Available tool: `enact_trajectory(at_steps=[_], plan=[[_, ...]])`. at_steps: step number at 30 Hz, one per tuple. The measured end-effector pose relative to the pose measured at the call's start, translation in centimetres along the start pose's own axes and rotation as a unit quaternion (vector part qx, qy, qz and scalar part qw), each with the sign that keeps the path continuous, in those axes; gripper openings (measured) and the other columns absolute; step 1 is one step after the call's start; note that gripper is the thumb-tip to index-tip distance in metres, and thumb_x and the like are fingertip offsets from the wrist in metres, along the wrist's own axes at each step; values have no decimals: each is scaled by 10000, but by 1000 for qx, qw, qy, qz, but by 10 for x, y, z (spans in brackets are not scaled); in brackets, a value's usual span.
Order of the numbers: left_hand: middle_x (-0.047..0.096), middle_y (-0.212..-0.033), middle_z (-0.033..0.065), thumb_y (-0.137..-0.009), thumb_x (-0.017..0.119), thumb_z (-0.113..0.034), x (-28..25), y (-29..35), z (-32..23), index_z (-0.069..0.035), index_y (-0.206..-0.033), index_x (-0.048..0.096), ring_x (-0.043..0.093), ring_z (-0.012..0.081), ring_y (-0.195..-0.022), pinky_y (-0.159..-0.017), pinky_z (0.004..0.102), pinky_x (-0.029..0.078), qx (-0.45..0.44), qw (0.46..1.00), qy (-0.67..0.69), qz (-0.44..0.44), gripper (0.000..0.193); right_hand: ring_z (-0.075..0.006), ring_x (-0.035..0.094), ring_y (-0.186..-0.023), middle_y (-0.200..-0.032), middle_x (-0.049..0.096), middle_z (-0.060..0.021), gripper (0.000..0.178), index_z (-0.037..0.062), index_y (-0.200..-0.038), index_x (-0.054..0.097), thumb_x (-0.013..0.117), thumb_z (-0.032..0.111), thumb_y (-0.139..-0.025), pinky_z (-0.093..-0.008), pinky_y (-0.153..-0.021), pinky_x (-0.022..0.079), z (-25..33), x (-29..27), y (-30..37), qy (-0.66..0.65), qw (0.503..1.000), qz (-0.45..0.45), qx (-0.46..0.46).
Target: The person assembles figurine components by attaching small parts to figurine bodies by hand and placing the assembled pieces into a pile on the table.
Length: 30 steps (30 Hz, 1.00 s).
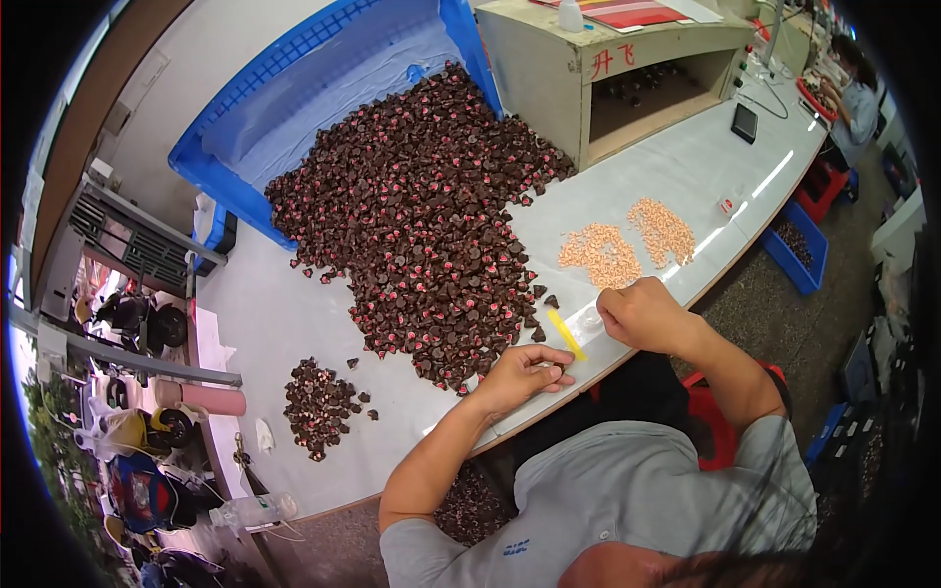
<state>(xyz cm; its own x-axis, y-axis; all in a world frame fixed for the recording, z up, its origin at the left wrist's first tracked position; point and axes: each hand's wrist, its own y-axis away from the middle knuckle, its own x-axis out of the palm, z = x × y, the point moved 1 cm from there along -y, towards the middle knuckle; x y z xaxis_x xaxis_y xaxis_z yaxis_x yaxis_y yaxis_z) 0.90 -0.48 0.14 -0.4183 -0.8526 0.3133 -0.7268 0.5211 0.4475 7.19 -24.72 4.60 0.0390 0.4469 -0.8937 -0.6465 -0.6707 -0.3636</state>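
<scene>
At the left of the table [260, 304], a small heap [319, 407] of dark parts mixed with pale bits lay apart. Next, a far larger heap [431, 245] of dark parts, many showing pink, spilled from a tipped blue crate [235, 134]. The left hand [518, 380] was at the table's near edge, thumb and fingers drawn narrowly around what appeared to be one dark part [560, 369]. A yellow strip [566, 335] lay just beyond it. A batch of pale pieces [600, 257] lay loose, judged unused; the right hand [647, 316] was curled just before it, contents undetermined. A second pale batch [662, 231] lay farther right. Work was judged under way, one part at a time; which heap was finished could not be established.
</scene>
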Motion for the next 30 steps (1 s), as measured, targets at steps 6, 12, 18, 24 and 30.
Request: enact_trajectory(at_steps=[6, 12, 18, 24, 30], plan=[[648, -1217, 149, -954, 613, -43, -4, -1, 2, 50, -1216, 607, 697, 200, -994, -823, 253, 560, 9, 1000, 17, 0, 279, -311, 618, -515, -584, 613, -113, 108, 38, -724, 555, 638, 84, -776, -412, -493, 491, 0, 3, -2, 45, 998, 54, -7], [673, -1164, 150, -947, 631, -54, -5, -3, 3, 56, -1223, 611, 697, 198, -991, -832, 257, 564, 12, 999, 32, -12, 298, -283, 633, -520, -592, 623, -93, 92, 42, -768, 582, 667, 79, -773, -383, -496, 499, 16, -7, 1, -79, 997, 9, 17], [680, -1140, 152, -943, 642, -60, -8, -4, 7, 66, -1226, 605, 701, 211, -996, -844, 260, 570, 17, 998, 61, -7, 312, -167, 603, -480, -574, 594, -48, 114, 22, -839, 620, 717, 25, -779, -284, -484, 479, 43, 22, 11, -294, 954, -28, 48], [679, -1128, 156, -944, 641, -54, -9, -4, 8, 72, -1221, 598, 700, 222, -1005, -854, 262, 572, 20, 998, 67, -8, 308, -187, 615, -486, -572, 604, -77, 111, 21, -830, 629, 721, 29, -768, -295, -478, 479, 45, 34, 12, -258, 964, -56, 40], [680, -1123, 158, -936, 645, -40, -10, -6, 12, 76, -1201, 610, 695, 226, -1013, -869, 272, 571, 25, 997, 67, -16, 291, -266, 635, -512, -586, 620, -86, 131, 47, -836, 617, 723, 65, -761, -350, -485, 499, 47, 39, 13, -244, 968, -63, 17]])
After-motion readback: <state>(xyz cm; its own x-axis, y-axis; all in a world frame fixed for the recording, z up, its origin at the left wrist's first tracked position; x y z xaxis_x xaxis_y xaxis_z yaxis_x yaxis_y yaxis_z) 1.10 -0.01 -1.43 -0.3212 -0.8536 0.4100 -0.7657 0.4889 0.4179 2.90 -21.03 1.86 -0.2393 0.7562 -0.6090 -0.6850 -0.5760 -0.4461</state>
